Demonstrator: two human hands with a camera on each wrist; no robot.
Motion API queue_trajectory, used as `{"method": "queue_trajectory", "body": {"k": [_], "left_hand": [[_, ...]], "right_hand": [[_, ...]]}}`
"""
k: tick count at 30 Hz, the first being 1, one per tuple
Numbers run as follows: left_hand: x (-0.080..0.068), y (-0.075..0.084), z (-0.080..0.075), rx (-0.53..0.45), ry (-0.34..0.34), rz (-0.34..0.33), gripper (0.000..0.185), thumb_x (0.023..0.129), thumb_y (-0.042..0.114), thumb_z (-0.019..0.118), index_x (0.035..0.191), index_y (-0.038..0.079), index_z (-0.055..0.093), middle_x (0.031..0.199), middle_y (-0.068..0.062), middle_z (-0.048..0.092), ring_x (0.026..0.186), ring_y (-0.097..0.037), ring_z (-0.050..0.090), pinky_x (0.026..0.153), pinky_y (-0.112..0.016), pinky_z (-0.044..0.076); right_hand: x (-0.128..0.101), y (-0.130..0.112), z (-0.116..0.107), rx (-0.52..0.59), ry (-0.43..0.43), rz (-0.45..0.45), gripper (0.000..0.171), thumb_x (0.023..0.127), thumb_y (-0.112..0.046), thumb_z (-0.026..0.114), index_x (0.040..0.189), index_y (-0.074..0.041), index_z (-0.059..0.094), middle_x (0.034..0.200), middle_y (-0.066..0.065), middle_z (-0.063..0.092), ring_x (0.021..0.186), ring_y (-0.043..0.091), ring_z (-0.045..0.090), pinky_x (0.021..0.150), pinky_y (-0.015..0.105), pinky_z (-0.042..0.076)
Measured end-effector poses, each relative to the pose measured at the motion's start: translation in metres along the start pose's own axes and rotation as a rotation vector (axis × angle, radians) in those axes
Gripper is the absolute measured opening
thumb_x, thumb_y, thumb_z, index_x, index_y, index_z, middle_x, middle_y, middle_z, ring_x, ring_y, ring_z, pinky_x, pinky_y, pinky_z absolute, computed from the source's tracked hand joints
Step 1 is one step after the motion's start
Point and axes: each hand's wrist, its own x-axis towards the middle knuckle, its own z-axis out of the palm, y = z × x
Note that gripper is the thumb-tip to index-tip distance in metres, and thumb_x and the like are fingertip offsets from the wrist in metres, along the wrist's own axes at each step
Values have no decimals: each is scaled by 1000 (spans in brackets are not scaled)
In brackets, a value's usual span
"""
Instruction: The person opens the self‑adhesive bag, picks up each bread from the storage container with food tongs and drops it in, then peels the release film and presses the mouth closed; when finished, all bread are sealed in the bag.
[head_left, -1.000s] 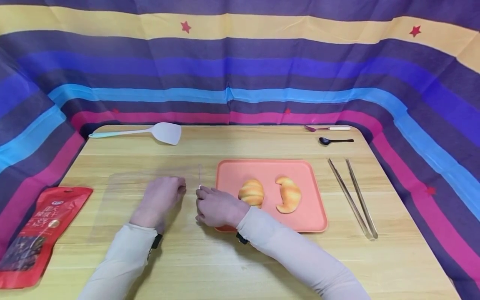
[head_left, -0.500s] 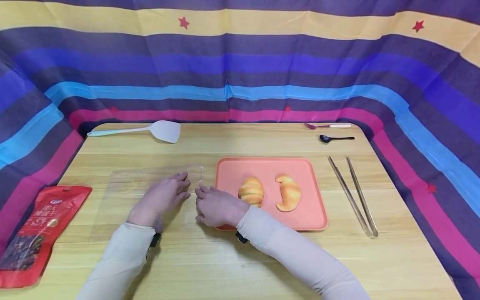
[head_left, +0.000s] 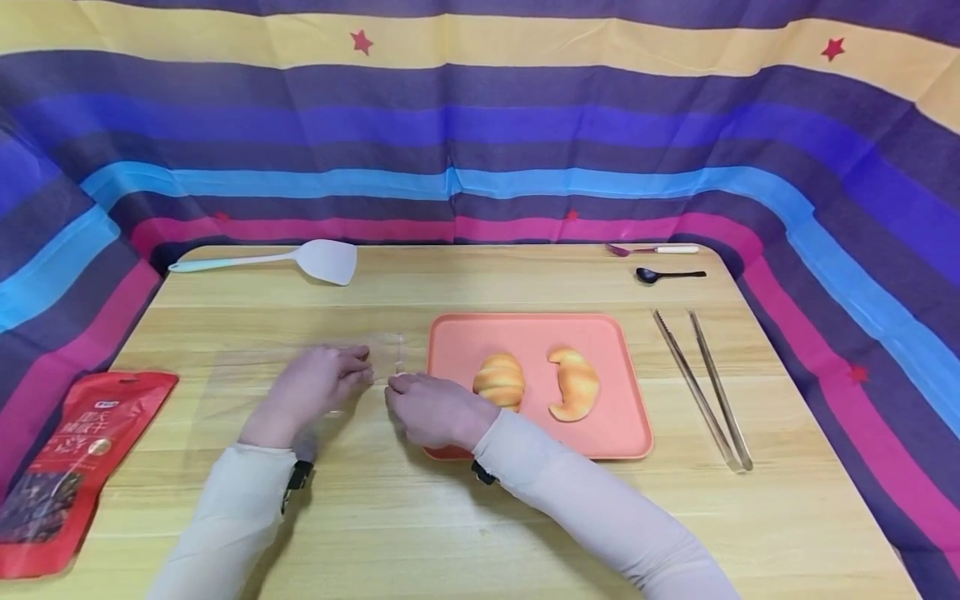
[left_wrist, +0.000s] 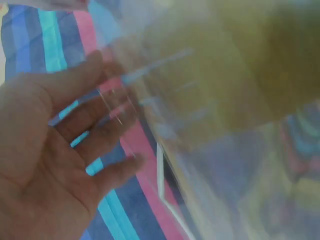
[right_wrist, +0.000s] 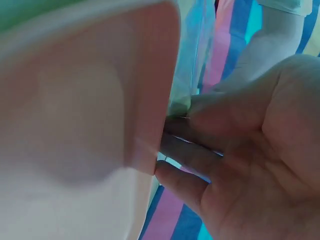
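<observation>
Clear plastic bag [head_left: 300, 367] lies flat on the surface [head_left: 450, 517], under the left hand [head_left: 311, 387] and reaching to the right hand [head_left: 431, 408]. The left hand's fingers curl on its near edge; the right hand pinches that edge. The left wrist view alone shows the film [left_wrist: 200, 125] across straightish fingers. Just right of the right hand, a pink tray [head_left: 600, 433] holds two croissants [head_left: 498, 382].

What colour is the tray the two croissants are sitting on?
The tray is salmon pink, a plain orange-pink with no pattern; the head view shows it best.
</observation>
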Motion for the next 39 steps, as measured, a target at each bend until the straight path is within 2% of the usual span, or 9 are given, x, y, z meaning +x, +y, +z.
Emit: {"method": "queue_trajectory", "body": {"k": [5, 11, 16, 19, 24, 28, 32, 35, 39], "left_hand": [[-3, -3, -6, -111, 15, 5, 23, 91, 6, 69, 112, -3, 71, 124, -20, 63, 113, -42, 59, 96, -55, 46], [-8, -3, -16, -171, 86, 17, 28, 92, 5, 68, 120, 1, 70, 123, -14, 65, 112, -37, 61, 93, -55, 49], [-10, -2, -23, -170, 136, 38, 31, 91, 2, 69, 121, 1, 69, 122, -16, 65, 111, -37, 61, 91, -54, 50], [-11, -2, -24, -168, 146, 21, 31, 91, 2, 69, 122, 3, 69, 123, -16, 65, 110, -35, 62, 89, -53, 52], [-13, -2, -25, -193, 157, 8, 30, 91, -1, 68, 121, 4, 70, 120, -13, 67, 108, -32, 64, 86, -50, 54], [-15, -3, -27, -213, 188, 32, 29, 89, -6, 68, 116, 3, 72, 114, -11, 70, 102, -31, 67, 81, -47, 56], [-18, -4, -31, -198, 232, 43, 29, 88, -7, 69, 115, 5, 74, 111, -9, 71, 87, -23, 70, 72, -35, 58], [-19, -4, -34, -189, 269, 41, 31, 88, -6, 69, 116, 7, 74, 111, -6, 71, 83, -17, 69, 66, -19, 52], [-21, -2, -38, -213, 290, -2, 32, 90, -1, 70, 119, 12, 73, 117, -3, 70, 93, -16, 67, 64, -11, 44]], "right_hand": [[-2, 2, 0, -43, 52, -9, 31, 100, -23, 52, 124, -9, 67, 140, 6, 49, 132, 22, 43, 110, 29, 34], [-1, 3, 0, -33, -8, -7, 38, 102, -25, 47, 136, -11, 60, 157, 9, 31, 145, 24, 22, 117, 37, 21], [0, 3, -1, -41, 32, -41, 32, 96, -20, 56, 125, -11, 66, 140, 5, 52, 133, 21, 43, 113, 30, 30], [0, 2, -1, -35, 52, -55, 24, 97, -22, 57, 116, -14, 70, 135, 5, 53, 131, 21, 44, 112, 29, 30], [1, 0, -2, -31, -11, -43, 38, 101, -23, 49, 135, -9, 59, 156, 12, 32, 145, 27, 24, 117, 35, 20], [2, 0, -2, -32, -2, -59, 41, 100, -22, 53, 139, -7, 54, 151, 11, 40, 139, 24, 37, 115, 30, 25], [3, 0, -1, -20, 46, -78, 27, 98, -22, 57, 122, -15, 67, 140, 5, 51, 125, 20, 50, 108, 27, 36], [3, 0, -1, -32, 55, -84, 22, 97, -20, 56, 114, -20, 71, 136, 3, 51, 124, 20, 49, 108, 28, 36], [3, -1, -1, -33, 9, -48, 33, 97, -18, 53, 128, -16, 64, 149, 8, 42, 138, 27, 35, 115, 31, 25]]}}
